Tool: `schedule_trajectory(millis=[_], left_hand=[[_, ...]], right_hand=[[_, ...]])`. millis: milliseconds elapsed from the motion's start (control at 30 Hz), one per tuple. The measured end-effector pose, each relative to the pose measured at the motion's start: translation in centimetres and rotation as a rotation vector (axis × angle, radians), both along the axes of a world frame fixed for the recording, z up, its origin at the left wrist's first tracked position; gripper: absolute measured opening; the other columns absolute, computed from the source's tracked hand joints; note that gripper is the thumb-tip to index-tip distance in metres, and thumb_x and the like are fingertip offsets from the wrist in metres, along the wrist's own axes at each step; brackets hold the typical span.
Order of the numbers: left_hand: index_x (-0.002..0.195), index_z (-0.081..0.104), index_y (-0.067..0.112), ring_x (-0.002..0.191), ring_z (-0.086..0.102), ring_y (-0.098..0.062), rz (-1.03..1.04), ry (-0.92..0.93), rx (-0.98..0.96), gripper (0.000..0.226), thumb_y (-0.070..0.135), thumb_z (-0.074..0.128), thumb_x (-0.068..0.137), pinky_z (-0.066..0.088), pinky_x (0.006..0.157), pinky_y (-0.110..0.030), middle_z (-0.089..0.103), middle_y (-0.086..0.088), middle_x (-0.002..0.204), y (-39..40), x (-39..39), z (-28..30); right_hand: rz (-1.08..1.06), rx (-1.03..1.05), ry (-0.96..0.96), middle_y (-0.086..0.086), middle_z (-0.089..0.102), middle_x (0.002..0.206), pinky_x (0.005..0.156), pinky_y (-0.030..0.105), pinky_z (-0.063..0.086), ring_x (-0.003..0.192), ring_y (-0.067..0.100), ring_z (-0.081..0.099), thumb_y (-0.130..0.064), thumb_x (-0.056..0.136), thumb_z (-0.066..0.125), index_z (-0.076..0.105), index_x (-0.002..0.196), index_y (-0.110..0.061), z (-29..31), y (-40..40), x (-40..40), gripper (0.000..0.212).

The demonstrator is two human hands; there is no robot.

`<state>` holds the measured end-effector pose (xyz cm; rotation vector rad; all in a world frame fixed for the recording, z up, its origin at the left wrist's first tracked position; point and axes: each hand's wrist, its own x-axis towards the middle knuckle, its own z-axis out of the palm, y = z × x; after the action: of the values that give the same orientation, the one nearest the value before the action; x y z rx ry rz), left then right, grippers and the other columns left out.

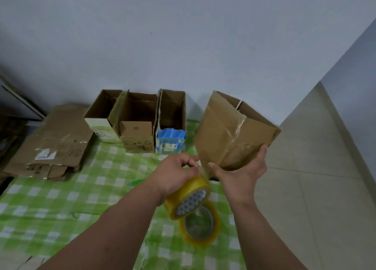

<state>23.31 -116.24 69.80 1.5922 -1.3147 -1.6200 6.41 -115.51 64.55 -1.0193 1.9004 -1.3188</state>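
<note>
Cardboard and packing tape seen from above, over a person's two bare forearms, which reach out across a green checked cloth [61,198].

At nine o'clock in the view, a stack of flattened cardboard [46,145] lies at the cloth's far left edge. At about eleven o'clock from the hands, three open-topped boxes stand upright in a row against a pale wall [183,36]: a white and green box [101,117], a brown box [138,131] touching it, and a blue-fronted box [172,127] touching that one.

At the centre, the left hand [175,172] is curled round a roll of clear yellowish tape [188,198] and holds it above the cloth. A strip of tape [204,169] runs from the roll towards one o'clock and meets the lower near corner of the cardboard box. At six o'clock from the held roll, a second roll [200,225] lies flat on the cloth.

Just to the right, the right hand [240,172] cups the bottom corner of the cardboard box [234,131], with the thumb on the near face and the fingers wrapped up the right side. The box is lifted off the cloth and tilted, its opening facing twelve o'clock towards the wall. Old tape crosses its upturned base.

At three o'clock, beyond the cloth's right edge, lies a beige tiled floor [315,168].
</note>
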Motion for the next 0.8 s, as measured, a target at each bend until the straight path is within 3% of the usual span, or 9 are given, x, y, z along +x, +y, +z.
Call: schedule_trajectory(millis=[100,233,300,367,433,567,600,700,800], left_hand=[[0.071,0.070,0.021,0.116,0.059,-0.008,0.001,-0.015,0.017,0.013,0.018,0.076,0.083,0.047,0.104,-0.044,0.063,0.012,0.130,-2.6,-0.8,-1.1],[0.073,0.069,0.020,0.116,0.056,-0.005,0.010,-0.086,0.045,0.014,0.026,0.078,0.080,0.047,0.101,-0.036,0.060,0.018,0.125,-5.4,-0.5,-3.1],[0.072,0.068,0.021,0.110,0.057,-0.007,0.040,-0.103,0.088,0.015,0.027,0.078,0.081,0.050,0.093,-0.031,0.061,0.021,0.114,-5.9,0.2,-4.3],[0.069,0.067,0.022,0.113,0.057,-0.007,0.089,-0.091,0.124,0.017,0.024,0.076,0.083,0.049,0.096,-0.033,0.061,0.020,0.123,-6.1,0.8,-5.3],[0.069,0.066,0.022,0.119,0.053,-0.005,0.089,-0.090,0.131,0.018,0.022,0.074,0.085,0.043,0.104,-0.035,0.055,0.019,0.137,-6.1,1.2,-6.0],[0.072,0.066,0.017,0.124,0.050,-0.007,0.131,-0.092,0.150,0.016,0.021,0.073,0.086,0.041,0.105,-0.035,0.049,0.019,0.144,-6.1,1.7,-6.9],[0.071,0.066,0.018,0.125,0.049,-0.008,0.149,-0.094,0.153,0.016,0.021,0.073,0.086,0.041,0.104,-0.034,0.049,0.017,0.145,-6.1,1.8,-6.9],[0.071,0.066,0.019,0.126,0.048,-0.012,0.192,-0.112,0.164,0.017,0.019,0.073,0.086,0.041,0.101,-0.033,0.048,0.013,0.146,-6.3,2.3,-7.1],[0.074,0.067,0.017,0.128,0.048,-0.016,0.229,-0.109,0.187,0.014,0.021,0.073,0.086,0.041,0.107,-0.041,0.050,0.014,0.140,-6.4,2.8,-7.4]], right_hand=[[0.070,-0.047,0.050,0.001,0.008,0.151,0.111,0.023,0.019,0.133,-0.002,0.012,-0.021,0.051,0.097,-0.002,0.153,-0.035,-1.2,-3.0,0.3,0.143],[0.203,-0.042,-0.023,-0.007,0.012,0.150,0.103,0.000,0.020,0.128,-0.016,0.015,-0.022,0.056,0.095,-0.002,0.146,-0.046,-4.1,-4.7,1.4,0.135],[0.269,-0.038,-0.057,-0.008,0.019,0.151,0.112,0.022,0.034,0.139,-0.004,0.025,-0.017,0.063,0.092,0.002,0.145,-0.047,-6.0,-4.4,1.2,0.125],[0.299,-0.002,-0.089,-0.008,0.025,0.155,0.107,0.044,0.045,0.137,0.012,0.040,-0.011,0.071,0.087,0.004,0.140,-0.058,-7.0,-4.2,0.7,0.117],[0.321,-0.015,-0.016,-0.008,0.029,0.155,0.109,0.040,0.043,0.136,0.011,0.042,-0.010,0.079,0.079,0.008,0.137,-0.063,-7.6,-4.5,0.4,0.106],[0.423,-0.063,0.220,0.006,0.034,0.148,0.107,0.010,0.029,0.133,0.005,0.035,-0.011,0.087,0.070,0.025,0.142,-0.037,-7.5,-5.5,1.1,0.076],[0.462,-0.057,0.253,0.009,0.033,0.147,0.105,0.008,0.029,0.132,0.009,0.037,-0.011,0.088,0.068,0.030,0.143,-0.032,-7.4,-5.8,1.3,0.071],[0.580,-0.052,0.316,0.010,0.026,0.153,0.099,0.025,0.041,0.135,0.025,0.042,-0.016,0.089,0.063,0.034,0.139,-0.032,-7.1,-6.3,2.1,0.060],[0.647,-0.079,0.362,0.007,0.020,0.158,0.092,0.024,0.043,0.136,0.025,0.041,-0.014,0.088,0.059,0.033,0.135,-0.035,-7.0,-6.6,2.6,0.058]])
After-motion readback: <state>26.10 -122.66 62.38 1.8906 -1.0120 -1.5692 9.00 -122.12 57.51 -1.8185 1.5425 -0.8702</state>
